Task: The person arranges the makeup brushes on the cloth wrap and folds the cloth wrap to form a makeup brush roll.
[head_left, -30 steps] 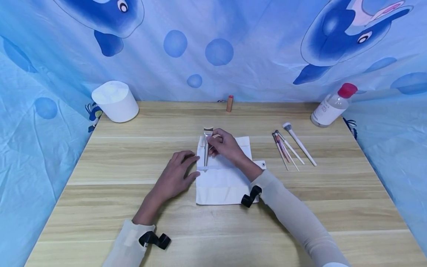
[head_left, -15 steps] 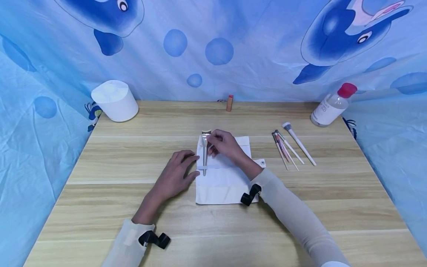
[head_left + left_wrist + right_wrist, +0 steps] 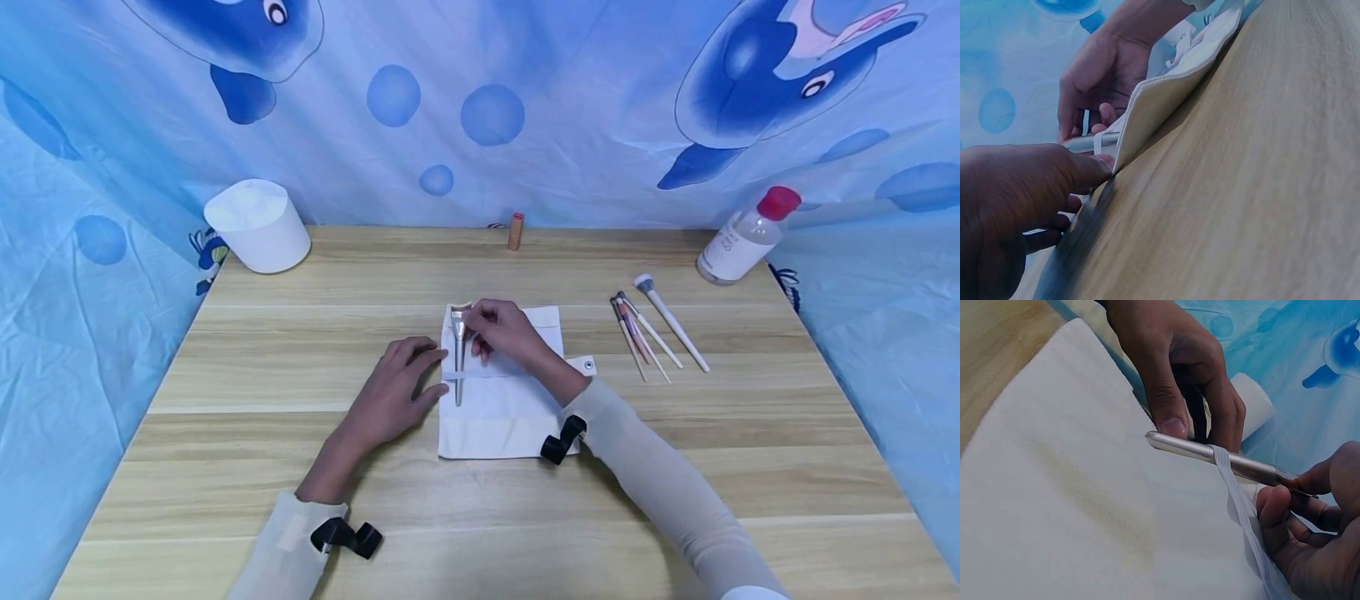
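Note:
A white cloth brush roll [image 3: 502, 429] lies spread on the table, with a thin elastic band [image 3: 1238, 500] running across it. My right hand [image 3: 510, 335] pinches a silver-handled makeup brush [image 3: 458, 367] near its head, over the roll's left side. The handle passes under the band, and its rounded end pokes out on the near side, as the right wrist view shows. My left hand [image 3: 393, 392] rests at the roll's left edge, fingers relaxed, with thumb and fingertips touching the cloth border. Fingers partly cover the brush head.
Several slim makeup brushes [image 3: 637, 337] and a larger white brush [image 3: 671, 321] lie right of the roll. Behind stand a white tissue roll [image 3: 258, 229], a small brown tube [image 3: 516, 232] and a red-capped bottle [image 3: 742, 242]. A blue curtain [image 3: 487, 167] hangs along the back edge.
My right hand has drawn the brush toward me and slightly left, so more of its handle shows past the band. The left hand has stayed in place.

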Motion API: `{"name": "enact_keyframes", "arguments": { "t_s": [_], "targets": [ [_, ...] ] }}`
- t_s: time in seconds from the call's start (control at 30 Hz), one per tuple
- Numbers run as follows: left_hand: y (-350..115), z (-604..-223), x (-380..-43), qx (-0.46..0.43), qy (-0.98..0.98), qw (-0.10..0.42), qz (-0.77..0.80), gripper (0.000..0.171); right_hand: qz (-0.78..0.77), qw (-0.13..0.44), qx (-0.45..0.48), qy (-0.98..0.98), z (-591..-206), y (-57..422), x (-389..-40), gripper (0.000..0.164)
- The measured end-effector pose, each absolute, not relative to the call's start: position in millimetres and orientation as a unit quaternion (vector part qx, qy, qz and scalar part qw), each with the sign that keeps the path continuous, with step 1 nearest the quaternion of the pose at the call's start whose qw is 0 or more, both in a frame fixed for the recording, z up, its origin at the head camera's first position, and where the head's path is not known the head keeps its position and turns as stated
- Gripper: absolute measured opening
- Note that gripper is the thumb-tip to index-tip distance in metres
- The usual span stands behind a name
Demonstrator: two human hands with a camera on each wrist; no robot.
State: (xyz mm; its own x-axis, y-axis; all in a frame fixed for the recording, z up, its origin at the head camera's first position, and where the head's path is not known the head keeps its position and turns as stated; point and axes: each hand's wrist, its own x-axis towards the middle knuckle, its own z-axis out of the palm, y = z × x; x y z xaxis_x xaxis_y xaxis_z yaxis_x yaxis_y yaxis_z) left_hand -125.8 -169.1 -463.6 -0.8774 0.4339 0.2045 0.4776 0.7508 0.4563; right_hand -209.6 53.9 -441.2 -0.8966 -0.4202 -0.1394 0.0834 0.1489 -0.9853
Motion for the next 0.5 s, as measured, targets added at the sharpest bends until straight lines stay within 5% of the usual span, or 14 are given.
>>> {"name": "enact_keyframes", "arguments": {
  "t_s": [0.5],
  "targets": [
    [-169.8,-464.5,-125.2,-0.252,-0.933,0.05,-0.251,0.051,-0.624,0.225,-0.083,0.743,-443.5,52.6,-203.5,0.022]
  ]
}}
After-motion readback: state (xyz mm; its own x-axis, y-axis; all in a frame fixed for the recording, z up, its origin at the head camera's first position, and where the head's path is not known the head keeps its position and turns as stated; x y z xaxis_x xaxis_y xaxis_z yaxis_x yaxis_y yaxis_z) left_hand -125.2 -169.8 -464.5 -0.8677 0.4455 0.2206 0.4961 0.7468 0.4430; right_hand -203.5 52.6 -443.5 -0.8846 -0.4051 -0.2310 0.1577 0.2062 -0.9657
